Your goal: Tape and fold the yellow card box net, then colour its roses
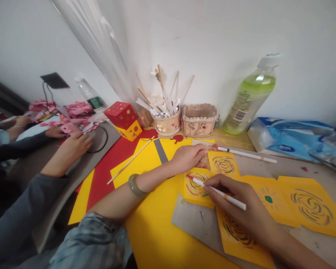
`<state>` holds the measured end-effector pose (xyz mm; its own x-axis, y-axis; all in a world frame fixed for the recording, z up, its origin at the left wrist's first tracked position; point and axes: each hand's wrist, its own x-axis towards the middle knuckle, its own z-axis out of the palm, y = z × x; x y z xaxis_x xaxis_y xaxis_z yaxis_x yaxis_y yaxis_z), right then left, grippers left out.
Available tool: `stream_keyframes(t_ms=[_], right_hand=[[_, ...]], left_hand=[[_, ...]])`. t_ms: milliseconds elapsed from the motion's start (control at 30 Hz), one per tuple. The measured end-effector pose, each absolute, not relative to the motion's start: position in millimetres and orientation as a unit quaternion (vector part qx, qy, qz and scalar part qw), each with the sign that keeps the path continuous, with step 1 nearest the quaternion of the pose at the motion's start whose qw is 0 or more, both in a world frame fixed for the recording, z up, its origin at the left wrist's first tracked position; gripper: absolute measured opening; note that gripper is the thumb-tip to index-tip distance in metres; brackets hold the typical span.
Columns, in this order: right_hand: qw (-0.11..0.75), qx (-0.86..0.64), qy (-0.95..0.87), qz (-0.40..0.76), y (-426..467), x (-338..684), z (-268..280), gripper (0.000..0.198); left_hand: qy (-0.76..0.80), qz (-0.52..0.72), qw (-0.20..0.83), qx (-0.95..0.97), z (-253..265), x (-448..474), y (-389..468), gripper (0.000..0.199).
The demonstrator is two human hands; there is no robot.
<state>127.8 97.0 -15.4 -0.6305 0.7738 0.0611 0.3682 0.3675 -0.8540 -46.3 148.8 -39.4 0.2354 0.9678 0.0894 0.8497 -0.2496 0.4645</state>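
Note:
My right hand [238, 200] grips a white marker [232, 201] between thumb and fingers. Its red tip touches a small yellow paper piece [196, 196] bearing curved coloured strokes. Beyond that piece, my left hand [187, 157] rests back-up with its fingers close together; what lies under or in its fingertips is hidden. A second white marker [248, 154] lies just right of them. The yellow paper with a swirl [224, 164] joins the piece being marked. To the right are a yellow panel with a green centre [268, 199] and another swirl panel [312, 207].
Along the wall stand a stick-filled basket [168, 125], a second basket [199, 125], a green drink bottle [252, 99] and a blue tissue pack [285, 140]. A red-and-yellow box [123, 119] stands left. Another person's hand [70, 151] holds a pink object there.

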Motion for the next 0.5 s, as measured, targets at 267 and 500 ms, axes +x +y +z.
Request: stream_keyframes(t_ms=[267, 500], right_hand=[[0.232, -0.348, -0.798, 0.434, 94.8, 129.8, -17.1, 0.019], [0.232, -0.351, -0.795, 0.436, 96.0, 128.3, -16.2, 0.02]], left_hand=[[0.593, 0.177, 0.161, 0.769, -38.1, -45.8, 148.1, 0.031], [0.594, 0.17, 0.157, 0.77, -37.6, -45.6, 148.0, 0.03]])
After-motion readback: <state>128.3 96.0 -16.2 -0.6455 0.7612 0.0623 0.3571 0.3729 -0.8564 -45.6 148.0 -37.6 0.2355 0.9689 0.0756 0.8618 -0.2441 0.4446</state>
